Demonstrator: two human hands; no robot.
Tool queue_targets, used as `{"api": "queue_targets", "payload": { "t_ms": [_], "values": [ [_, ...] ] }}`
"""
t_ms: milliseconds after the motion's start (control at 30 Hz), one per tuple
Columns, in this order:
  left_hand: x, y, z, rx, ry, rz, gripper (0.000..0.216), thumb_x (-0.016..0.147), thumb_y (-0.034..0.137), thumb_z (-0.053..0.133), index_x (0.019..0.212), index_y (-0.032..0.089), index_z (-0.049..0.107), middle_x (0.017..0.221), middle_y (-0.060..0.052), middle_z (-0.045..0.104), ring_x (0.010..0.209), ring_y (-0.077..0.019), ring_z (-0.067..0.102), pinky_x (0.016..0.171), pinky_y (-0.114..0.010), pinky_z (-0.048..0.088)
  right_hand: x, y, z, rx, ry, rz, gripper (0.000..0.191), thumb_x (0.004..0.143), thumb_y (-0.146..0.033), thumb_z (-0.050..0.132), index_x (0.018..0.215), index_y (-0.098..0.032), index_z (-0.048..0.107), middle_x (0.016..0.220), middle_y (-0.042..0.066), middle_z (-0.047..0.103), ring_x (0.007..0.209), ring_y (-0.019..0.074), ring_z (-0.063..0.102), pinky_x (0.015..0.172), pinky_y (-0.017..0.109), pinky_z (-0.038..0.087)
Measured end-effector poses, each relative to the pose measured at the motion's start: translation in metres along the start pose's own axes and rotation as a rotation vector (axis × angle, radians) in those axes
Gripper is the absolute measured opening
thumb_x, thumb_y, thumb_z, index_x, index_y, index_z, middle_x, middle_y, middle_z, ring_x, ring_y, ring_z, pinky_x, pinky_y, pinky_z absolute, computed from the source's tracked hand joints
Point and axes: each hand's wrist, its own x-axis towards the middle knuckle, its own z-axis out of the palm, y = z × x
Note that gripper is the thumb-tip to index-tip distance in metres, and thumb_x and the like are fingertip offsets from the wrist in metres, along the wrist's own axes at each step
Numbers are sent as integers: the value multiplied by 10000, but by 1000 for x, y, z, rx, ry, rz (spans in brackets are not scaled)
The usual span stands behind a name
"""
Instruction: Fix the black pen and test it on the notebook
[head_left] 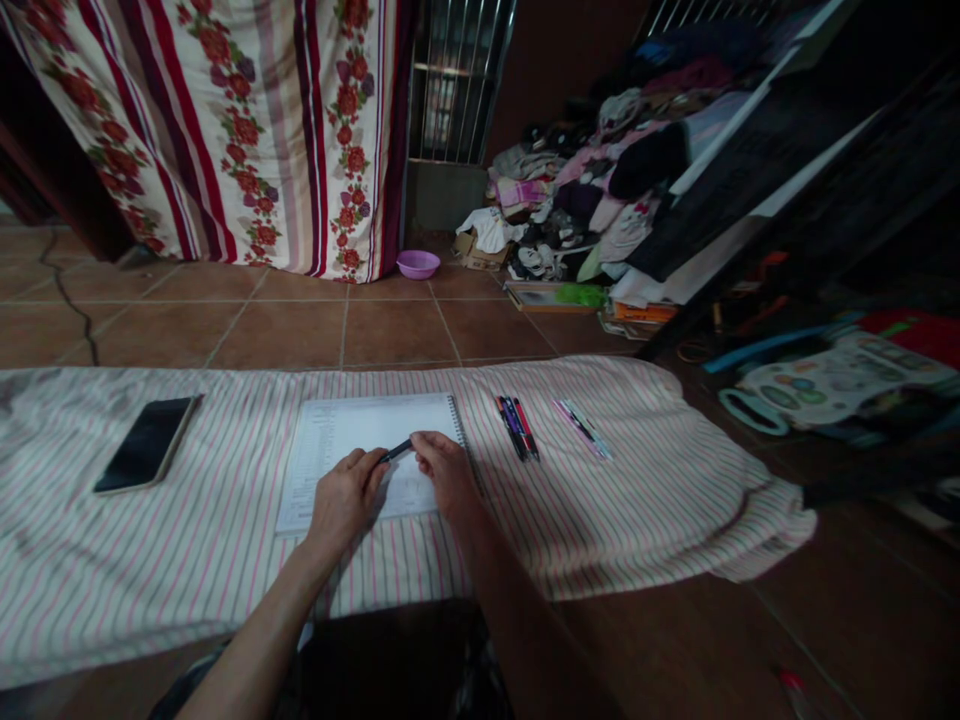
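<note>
A dark pen is held slantwise between my two hands, just above a notebook. My left hand has its fingers closed on the lower left end of the pen. At the upper right end, my right hand pinches the pen's tip or cap. Beneath them the white spiral notebook lies open flat, with its coil along the right side and faint printed lines at its left. Right of the notebook are several pens side by side, in black, purple and red. Some thin pale pens lie farther right.
A striped cloth covers the low table. A smartphone lies at the left. Beyond, on the tiled floor, stand a purple basin, a floral curtain and a heap of clothes. A colourful plastic item is at the right.
</note>
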Motion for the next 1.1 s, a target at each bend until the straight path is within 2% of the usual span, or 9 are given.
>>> {"api": "queue_targets", "payload": {
  "t_ms": [233,467,633,767,933,1100],
  "values": [
    [-2,11,-2,53,-77,-38,386,928,311,312,1217,218,552,900,-44,666,671,-154,627,535,-241,402,0,-1,-1,-9,35,9,221,592,-368,691,701,-176,693,624,-26,571,582,98,444,569,235,331],
    [-1,13,-5,26,-122,-116,378,925,334,305,1166,254,584,927,-28,668,715,-151,628,551,-230,374,-4,-5,0,99,-2,91,210,586,-338,683,738,-196,710,711,-6,614,636,107,493,573,222,358],
    [-1,14,-4,12,-100,-126,390,928,337,305,1182,224,578,891,-35,664,704,-157,625,544,-241,360,-6,-7,1,126,7,142,267,635,-425,664,772,-195,671,761,18,624,693,133,556,601,237,410],
    [-2,15,-4,28,-94,-122,383,926,332,320,1187,231,580,882,-32,659,686,-157,624,526,-246,339,-6,-7,0,3,35,101,286,630,-460,675,666,-181,631,705,22,633,671,136,546,582,237,392],
    [-1,13,-5,39,-103,-150,356,910,359,380,1163,248,604,878,-33,666,691,-157,621,529,-244,330,-4,-4,-1,-99,51,4,252,619,-419,655,571,-173,630,565,-10,577,553,115,468,554,251,346],
    [0,13,-3,48,-100,-190,335,902,384,403,1121,275,631,897,-29,682,705,-159,625,522,-245,312,-3,-2,0,-130,52,-50,216,624,-385,631,589,-172,650,529,-27,527,542,115,431,542,253,316]
  ]
}}
